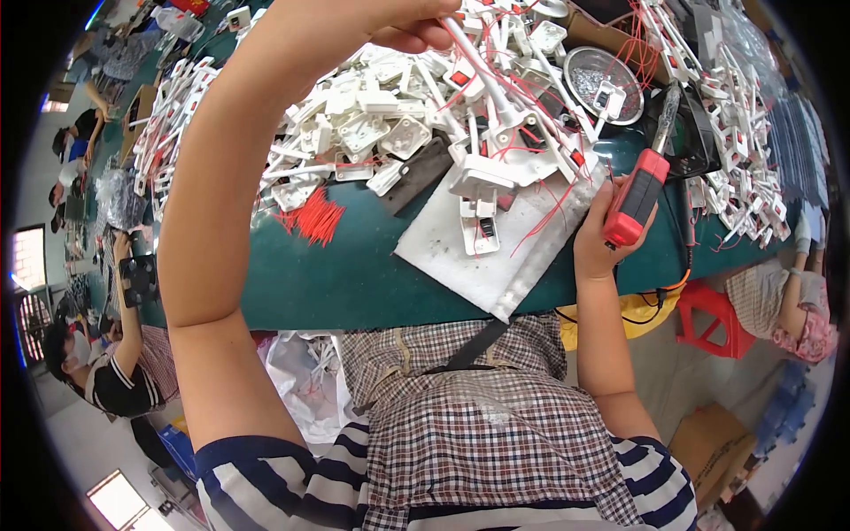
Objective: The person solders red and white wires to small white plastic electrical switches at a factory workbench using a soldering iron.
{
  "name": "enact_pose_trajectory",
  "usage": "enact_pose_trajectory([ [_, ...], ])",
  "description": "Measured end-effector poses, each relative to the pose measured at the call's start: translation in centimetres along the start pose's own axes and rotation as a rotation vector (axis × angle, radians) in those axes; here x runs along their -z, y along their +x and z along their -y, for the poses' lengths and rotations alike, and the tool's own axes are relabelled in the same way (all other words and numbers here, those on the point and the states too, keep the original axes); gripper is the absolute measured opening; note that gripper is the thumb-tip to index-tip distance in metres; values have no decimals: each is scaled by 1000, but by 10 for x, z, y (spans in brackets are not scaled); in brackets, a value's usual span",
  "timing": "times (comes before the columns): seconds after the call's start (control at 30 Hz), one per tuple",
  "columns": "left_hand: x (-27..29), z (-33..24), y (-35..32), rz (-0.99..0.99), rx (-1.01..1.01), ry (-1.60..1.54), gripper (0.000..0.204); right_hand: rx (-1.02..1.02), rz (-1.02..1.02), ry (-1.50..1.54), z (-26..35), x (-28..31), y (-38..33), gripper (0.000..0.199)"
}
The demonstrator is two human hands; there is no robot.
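Note:
My left hand (412, 25) reaches far forward, its fingers closed on a white plastic stem (474, 62) at the edge of the parts heap. My right hand (602, 230) is wrapped around a red-and-black soldering gun (639, 196), whose metal barrel seems to point away from me. Between my arms lies a whitish, stained square pad (443, 239). On it sit a white plastic housing (478, 232) with a small black part inside and several thin red wires (551, 217). A bundle of short red pieces (314, 217) lies left of the pad.
White plastic parts (372, 106) with red wires cover the far table. A round metal bowl (604, 84) and a black holder (686, 133) stand at right. More parts (739, 159) lie beyond. A red stool (715, 319) and a co-worker (788, 301) are right; others sit left.

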State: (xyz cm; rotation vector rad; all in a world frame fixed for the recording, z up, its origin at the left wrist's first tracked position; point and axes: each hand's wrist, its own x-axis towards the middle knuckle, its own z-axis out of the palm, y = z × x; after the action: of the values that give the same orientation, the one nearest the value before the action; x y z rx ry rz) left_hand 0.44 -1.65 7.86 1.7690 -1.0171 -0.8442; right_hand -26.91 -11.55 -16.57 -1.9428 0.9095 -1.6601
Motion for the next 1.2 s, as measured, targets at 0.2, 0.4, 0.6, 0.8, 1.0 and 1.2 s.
enact_pose_trajectory([
  [0.2, 26, -1, -65, -132, 135, 151, 18, -39, -8, 95, -2, 1, -5, 24],
  [0.4, 80, 52, -168, 197, 387, 276, 17, -127, -114, 180, -8, -7, -4, 24],
  [0.6, 76, 125, -296, -21, 653, 242, 9, -137, 21, 70, -13, 1, 9, 16],
  [0.8, 49, 229, -374, -93, 781, 753, 6, -87, 10, 33, -8, 2, 8, 20],
  [1.0, -7, 343, -429, -97, 901, 921, 15, 59, 21, 9, -16, 2, 13, 16],
  [1.2, -69, 364, -434, -79, 998, 293, 55, -19, 38, 63, -22, 3, 17, 15],
])
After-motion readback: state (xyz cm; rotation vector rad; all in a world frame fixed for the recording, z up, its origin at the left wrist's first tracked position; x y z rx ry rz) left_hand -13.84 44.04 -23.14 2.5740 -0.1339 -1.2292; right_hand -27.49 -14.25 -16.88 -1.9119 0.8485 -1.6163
